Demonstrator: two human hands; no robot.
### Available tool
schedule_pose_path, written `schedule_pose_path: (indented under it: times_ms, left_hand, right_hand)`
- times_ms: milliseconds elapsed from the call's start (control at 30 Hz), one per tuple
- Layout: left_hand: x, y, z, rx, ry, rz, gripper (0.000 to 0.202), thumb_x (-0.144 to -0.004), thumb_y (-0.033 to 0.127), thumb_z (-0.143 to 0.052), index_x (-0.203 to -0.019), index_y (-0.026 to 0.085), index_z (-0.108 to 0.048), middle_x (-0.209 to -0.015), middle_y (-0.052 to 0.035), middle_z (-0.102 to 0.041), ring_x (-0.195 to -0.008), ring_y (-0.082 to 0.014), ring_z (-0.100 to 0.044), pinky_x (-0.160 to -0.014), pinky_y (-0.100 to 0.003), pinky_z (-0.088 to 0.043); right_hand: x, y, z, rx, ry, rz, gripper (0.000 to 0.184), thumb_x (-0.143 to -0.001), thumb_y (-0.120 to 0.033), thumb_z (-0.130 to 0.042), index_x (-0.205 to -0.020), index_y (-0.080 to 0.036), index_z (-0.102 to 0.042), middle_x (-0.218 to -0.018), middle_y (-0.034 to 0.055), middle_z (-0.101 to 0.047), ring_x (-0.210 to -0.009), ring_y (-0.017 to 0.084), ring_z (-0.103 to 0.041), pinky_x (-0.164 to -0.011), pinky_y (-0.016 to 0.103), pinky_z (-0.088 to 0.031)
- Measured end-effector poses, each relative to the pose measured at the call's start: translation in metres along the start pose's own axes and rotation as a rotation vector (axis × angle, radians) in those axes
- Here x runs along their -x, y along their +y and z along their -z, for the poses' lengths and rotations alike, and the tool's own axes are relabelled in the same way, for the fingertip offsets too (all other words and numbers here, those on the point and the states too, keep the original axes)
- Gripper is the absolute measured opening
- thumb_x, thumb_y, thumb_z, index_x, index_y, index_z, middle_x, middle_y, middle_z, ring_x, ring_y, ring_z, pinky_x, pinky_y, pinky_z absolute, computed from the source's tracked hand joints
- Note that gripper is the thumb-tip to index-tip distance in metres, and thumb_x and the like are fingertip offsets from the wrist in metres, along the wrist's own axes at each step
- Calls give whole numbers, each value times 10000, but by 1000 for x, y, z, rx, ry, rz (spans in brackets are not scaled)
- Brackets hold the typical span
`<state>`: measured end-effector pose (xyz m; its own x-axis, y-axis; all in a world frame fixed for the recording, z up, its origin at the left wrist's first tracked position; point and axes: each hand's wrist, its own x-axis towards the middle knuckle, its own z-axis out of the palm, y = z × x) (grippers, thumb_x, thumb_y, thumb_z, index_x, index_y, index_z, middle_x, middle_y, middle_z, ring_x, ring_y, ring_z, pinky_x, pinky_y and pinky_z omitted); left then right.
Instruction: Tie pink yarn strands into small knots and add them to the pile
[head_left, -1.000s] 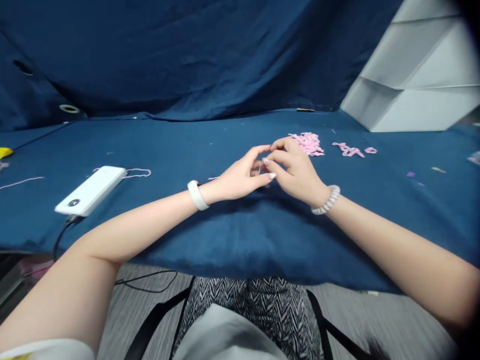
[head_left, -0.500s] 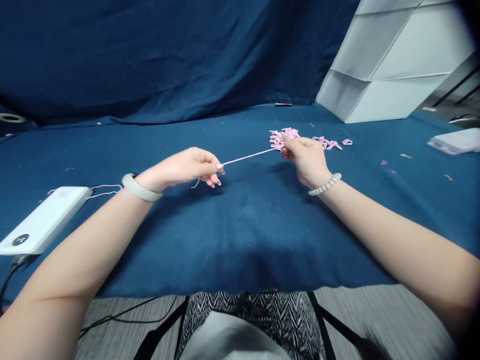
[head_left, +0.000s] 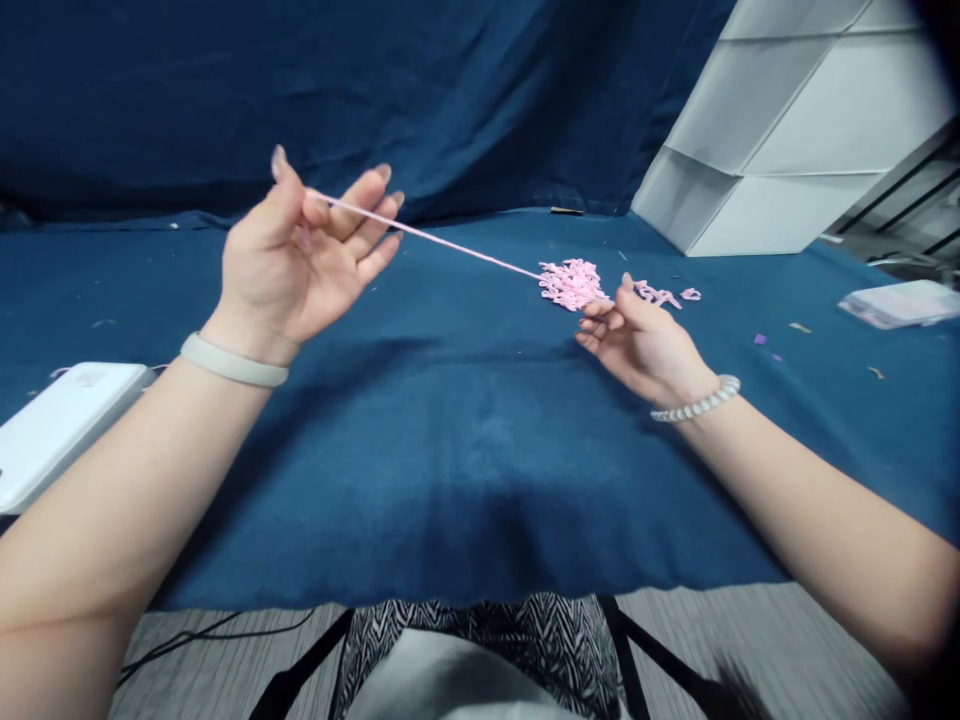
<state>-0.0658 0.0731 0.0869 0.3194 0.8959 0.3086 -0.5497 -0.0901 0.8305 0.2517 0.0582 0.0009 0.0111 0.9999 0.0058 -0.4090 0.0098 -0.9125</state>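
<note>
Risen higher, the left hand (head_left: 296, 255) pinches a thin pink yarn strand (head_left: 427, 237) at thumb and forefinger. The right hand (head_left: 641, 350) has opened, empty, the looped yarn tangle (head_left: 571, 284) just beside it at eleven o'clock.

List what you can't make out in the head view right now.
Head view:
- Upper end of the pink strand: hidden by the fingers of the left hand, so the grip is unclear.
- Lower end: lost in the pink tangle.
- White device: cut off by the left edge, partly covered by the left forearm.
- Pale packet: too small to identify.

Two hands: left hand (head_left: 296, 255), right hand (head_left: 641, 350); one pink yarn strand (head_left: 427, 237); one yarn heap (head_left: 571, 284).
</note>
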Motion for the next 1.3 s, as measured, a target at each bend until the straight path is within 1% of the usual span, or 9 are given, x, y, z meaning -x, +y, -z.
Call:
schedule_pose_path:
  times_ms: [167, 300, 400, 500, 633, 733, 967, 1167, 1300]
  left_hand:
    - [9, 7, -21, 141, 47, -41, 428, -1025, 323, -239, -901, 185, -625, -956, 26, -702, -1085, -115, -599, -1044, -359, -402]
    - [10, 6, -21, 240, 101, -9, 329, -999, 324, -364, -819, 189, -604, -725, 70, -664, -838, -75, -646, -1060, -399, -397]
    - [8, -10, -15, 309, 72, 104, 378, -984, 345, -383, -724, 163, -590, -550, 55, -561, -570, -58, -582, -953, -429, -497]
    - [7, -38, -11, 253, 91, 273, 354, -969, 278, -394, -726, 133, -606, -551, 23, -521, -499, -64, -536, -778, -389, -573]
    - [8, -67, -7, 109, 91, 386, 234, -915, 205, -474, -787, 99, -638, -650, -7, -562, -557, -81, -574, -708, -341, -586]
    - [9, -71, -1, 33, 52, 435, 208, -893, 201, -507, -779, 94, -645, -651, -3, -574, -505, -61, -541, -705, -343, -590]
    - [10, -69, 6, -180, 20, 473, 174, -813, 151, -589, -669, 69, -642, -518, -24, -557, -471, -87, -553, -661, -341, -591]
    - [15, -70, -8, -198, -7, 444, 169, -807, 260, -666, -846, 102, -707, -831, -59, -680, -551, -68, -577, -603, -296, -597]
    - [16, -72, -17, -253, 125, 370, 175, -773, 233, -710, -906, 118, -708, -984, -69, -676, -521, -29, -545, -566, -227, -580]
  right_hand:
    - [11, 7, -11, -60, -124, -52, 277, -724, -446, -741, -745, -185, -648, -869, 17, -629, -872, 128, -610, -842, 270, -517]
    - [12, -3, -13, -187, -131, -73, 241, -778, -382, -698, -648, -203, -601, -885, -1, -652, -968, 143, -614, -952, 322, -488]
    - [14, -17, -12, -230, -125, -17, 347, -835, -366, -621, -536, -208, -544, -833, -5, -660, -1012, 151, -607, -994, 348, -462]
    - [21, -32, -13, -228, -148, 80, 368, -849, -364, -600, -517, -222, -529, -846, -11, -665, -1076, 161, -580, -992, 356, -451]
    - [29, -39, -15, -258, -190, 96, 368, -818, -377, -649, -533, -214, -484, -577, -15, -511, -776, 137, -585, -914, 345, -471]
    - [27, -36, -10, -332, -224, -26, 417, -800, -316, -679, -531, -181, -390, -473, -49, -290, -499, 77, -370, -783, 295, -490]
    - [17, -34, -1, -213, -155, -165, 424, -900, -295, -509, -523, -171, -362, -459, -44, -148, -455, 82, -162, -538, 244, -397]
    - [26, -28, -12, 97, -243, -44, 259, -746, -358, -704, -606, -162, -610, -503, -19, -395, -481, 76, -342, -486, 243, -321]
    - [33, -19, -21, 308, -189, -33, 198, -700, -325, -752, -795, -154, -724, -696, 24, -606, -492, 47, -374, -463, 231, -301]
